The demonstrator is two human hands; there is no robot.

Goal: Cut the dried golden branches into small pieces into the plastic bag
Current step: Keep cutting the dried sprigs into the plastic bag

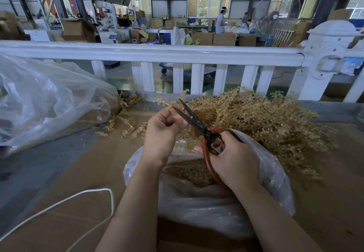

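My left hand [161, 131] pinches a dried golden branch [167, 101] whose tip sticks up past the fingers. My right hand [234, 159] grips the red handles of black-bladed scissors [192, 119]; the blades are parted around the branch just above my left fingers. Both hands hover over an open plastic bag [216, 206] that holds several small golden pieces [193, 171]. A big heap of golden branches [262, 119] lies behind the bag to the right.
A large crumpled clear plastic sheet [49, 98] lies at the left. Loose golden sprigs [122, 121] sit on the cardboard-covered table [78, 173]. A white cord [78, 196] loops at front left. A white railing [157, 54] runs behind the table.
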